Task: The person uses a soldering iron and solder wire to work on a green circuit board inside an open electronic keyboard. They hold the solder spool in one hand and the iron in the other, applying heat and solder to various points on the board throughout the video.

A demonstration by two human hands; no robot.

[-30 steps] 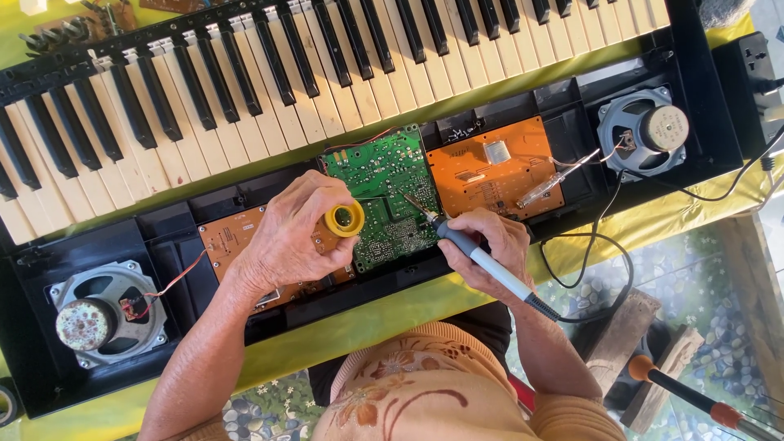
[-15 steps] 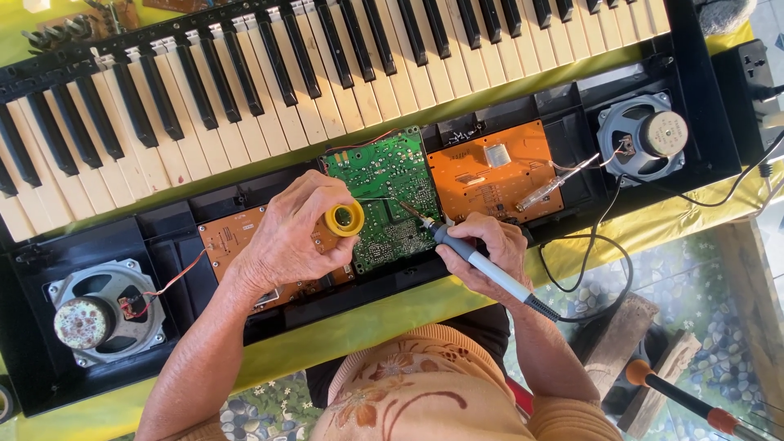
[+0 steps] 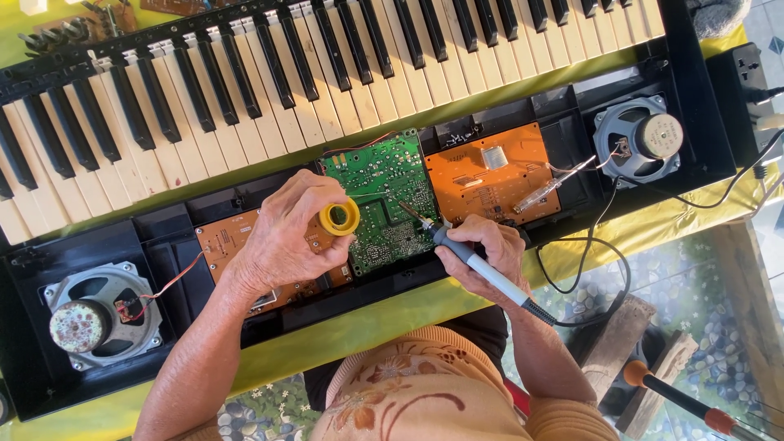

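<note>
The opened black electronic keyboard (image 3: pixel 343 90) lies before you, its green rectangular circuit board (image 3: pixel 384 192) at the centre. Left of that board, your left hand (image 3: pixel 282 241) pinches a yellow solder spool (image 3: pixel 340 217). Right of it, your right hand (image 3: pixel 482 249) has fingers curled around a grey-handled soldering iron (image 3: pixel 465 253), tip on the board.

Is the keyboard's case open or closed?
Open: the keyboard shows its green circuit board, orange board and both speakers bare.
</note>
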